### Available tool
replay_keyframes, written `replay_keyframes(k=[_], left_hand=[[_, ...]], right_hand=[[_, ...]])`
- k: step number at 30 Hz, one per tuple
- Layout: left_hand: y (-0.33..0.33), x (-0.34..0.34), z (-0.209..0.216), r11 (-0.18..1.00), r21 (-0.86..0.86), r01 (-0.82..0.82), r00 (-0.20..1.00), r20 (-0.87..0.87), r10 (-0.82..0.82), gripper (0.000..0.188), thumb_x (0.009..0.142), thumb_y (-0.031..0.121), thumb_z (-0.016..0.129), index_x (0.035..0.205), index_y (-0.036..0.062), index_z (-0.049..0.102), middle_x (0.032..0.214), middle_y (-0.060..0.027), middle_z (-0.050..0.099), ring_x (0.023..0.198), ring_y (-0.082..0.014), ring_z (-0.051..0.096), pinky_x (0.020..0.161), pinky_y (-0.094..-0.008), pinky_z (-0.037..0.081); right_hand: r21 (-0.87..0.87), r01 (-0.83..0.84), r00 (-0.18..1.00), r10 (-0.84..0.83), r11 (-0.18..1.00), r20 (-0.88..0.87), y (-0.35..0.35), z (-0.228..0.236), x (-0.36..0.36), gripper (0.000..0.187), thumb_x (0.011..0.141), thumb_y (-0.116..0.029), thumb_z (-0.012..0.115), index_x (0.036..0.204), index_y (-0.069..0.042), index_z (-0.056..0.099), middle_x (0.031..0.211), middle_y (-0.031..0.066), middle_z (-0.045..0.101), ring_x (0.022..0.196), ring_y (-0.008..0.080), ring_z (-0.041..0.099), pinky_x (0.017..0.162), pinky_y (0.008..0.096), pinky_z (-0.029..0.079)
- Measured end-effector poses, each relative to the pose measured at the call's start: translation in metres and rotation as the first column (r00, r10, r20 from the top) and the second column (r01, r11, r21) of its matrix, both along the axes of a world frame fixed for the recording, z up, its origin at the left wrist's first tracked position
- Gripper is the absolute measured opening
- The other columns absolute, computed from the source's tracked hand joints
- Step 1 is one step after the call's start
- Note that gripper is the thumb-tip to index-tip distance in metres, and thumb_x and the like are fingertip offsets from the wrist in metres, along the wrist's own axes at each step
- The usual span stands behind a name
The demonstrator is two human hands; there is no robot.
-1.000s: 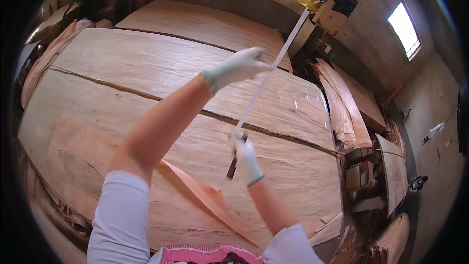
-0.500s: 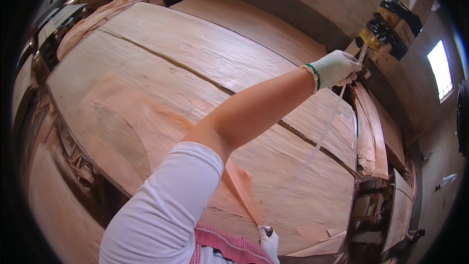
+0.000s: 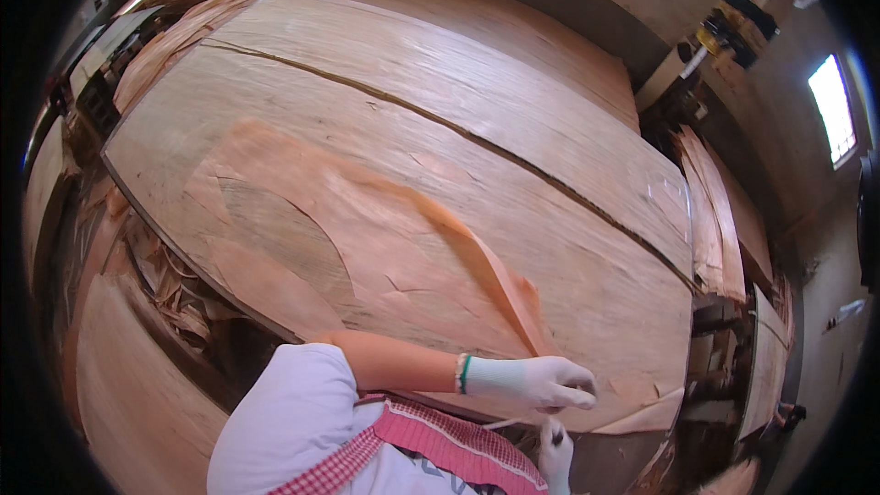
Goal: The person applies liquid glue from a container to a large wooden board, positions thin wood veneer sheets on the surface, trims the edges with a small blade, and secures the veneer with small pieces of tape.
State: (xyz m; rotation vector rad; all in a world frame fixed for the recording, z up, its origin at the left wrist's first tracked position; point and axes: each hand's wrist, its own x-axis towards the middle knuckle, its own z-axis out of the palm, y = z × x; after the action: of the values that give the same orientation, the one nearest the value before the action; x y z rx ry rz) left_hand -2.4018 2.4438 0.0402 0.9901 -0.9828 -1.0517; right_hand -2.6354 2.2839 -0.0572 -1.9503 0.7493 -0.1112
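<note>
My left hand (image 3: 557, 385), in a white glove with a green cuff edge, is over the near edge of the stack with its fingers curled. What they hold, if anything, is hidden. Just below it my right hand (image 3: 555, 455), also gloved, is closed, with a small dark spot at its fingers. A thin white strip of tape (image 3: 500, 423) reaches toward the two hands from the left. Under and beyond them lies a broad wood veneer sheet (image 3: 568, 266). A torn orange-pink veneer piece (image 3: 458, 247), folded along one edge, rests on it.
A long dark gap (image 3: 458, 128) runs across the sheet. Loose veneer strips (image 3: 710, 220) hang at the right end. Behind these, a tape-wrapped holder (image 3: 733, 27) stands by the wall. More veneer boards (image 3: 137, 385) lie at the near left, beside scraps (image 3: 179, 302).
My left hand has come down from the holder at the far right to beside my right hand. The long tape stretched between them now shows only as a short piece.
</note>
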Motion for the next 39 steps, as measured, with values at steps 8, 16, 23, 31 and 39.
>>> replay_keyframes(k=[8,16,23,31,39], left_hand=[[0.124,-0.039,0.008,0.877,0.148,-0.457,0.884,0.189,0.429,0.028,0.094,0.015,0.058,0.119,0.0023,0.058,0.087,-0.0077,0.066,0.08,-0.0069,0.059,0.072,-0.0257,0.051],[0.262,-0.119,-0.039,0.674,0.48,-0.561,0.763,-0.016,0.646,0.05,0.09,0.018,0.067,0.133,0.0016,0.047,0.106,-0.0051,0.063,0.092,-0.0106,0.058,0.077,-0.0246,0.048],[0.328,-0.115,-0.069,0.549,0.291,-0.784,0.522,-0.172,0.836,0.013,0.092,0.009,0.062,0.103,0.0036,0.064,0.092,0.0,0.065,0.078,-0.0041,0.056,0.066,-0.0199,0.047],[0.554,-0.053,-0.195,0.034,0.475,-0.879,0.214,0.331,0.919,0.012,0.09,0.007,0.06,0.099,-0.0003,0.063,0.086,-0.0012,0.065,0.074,-0.0062,0.056,0.064,-0.0205,0.047],[0.674,0.097,-0.219,0.046,-0.148,-0.988,-0.116,0.905,0.41,0.013,0.078,0.019,0.071,0.085,0.0095,0.064,0.109,-0.0098,0.065,0.112,-0.0296,0.056,0.097,-0.0423,0.041]], right_hand=[[0.478,-0.353,0.935,0.325,0.804,0.145,0.13,0.067,0.081,0.016,0.097,-0.018,0.058,0.092,-0.003,0.061,0.079,-0.003,0.056,0.069,0.0048,0.047,0.058,0.0209,0.039],[0.452,-0.383,0.924,0.323,0.806,0.207,0.224,0.037,0.043,0.017,0.097,-0.011,0.056,0.105,0.003,0.063,0.082,0.001,0.062,0.073,0.006,0.054,0.066,0.0208,0.045],[0.307,-0.524,0.852,0.481,0.795,0.208,0.3,0.032,0.064,0.016,0.096,-0.012,0.058,0.103,0.001,0.061,0.082,0.0023,0.064,0.067,0.0066,0.055,0.057,0.0212,0.042],[0.172,-0.707,0.695,0.719,0.686,-0.013,0.475,-0.09,0.132,0.017,0.093,-0.018,0.058,0.095,-0.002,0.063,0.073,0.0096,0.066,0.063,0.016,0.061,0.06,0.0304,0.048],[0.597,-0.311,0.875,0.467,0.74,-0.123,0.641,-0.141,0.211,0.016,0.093,-0.015,0.061,0.084,-0.002,0.061,0.068,0.0031,0.063,0.058,0.0112,0.057,0.054,0.0264,0.045]])
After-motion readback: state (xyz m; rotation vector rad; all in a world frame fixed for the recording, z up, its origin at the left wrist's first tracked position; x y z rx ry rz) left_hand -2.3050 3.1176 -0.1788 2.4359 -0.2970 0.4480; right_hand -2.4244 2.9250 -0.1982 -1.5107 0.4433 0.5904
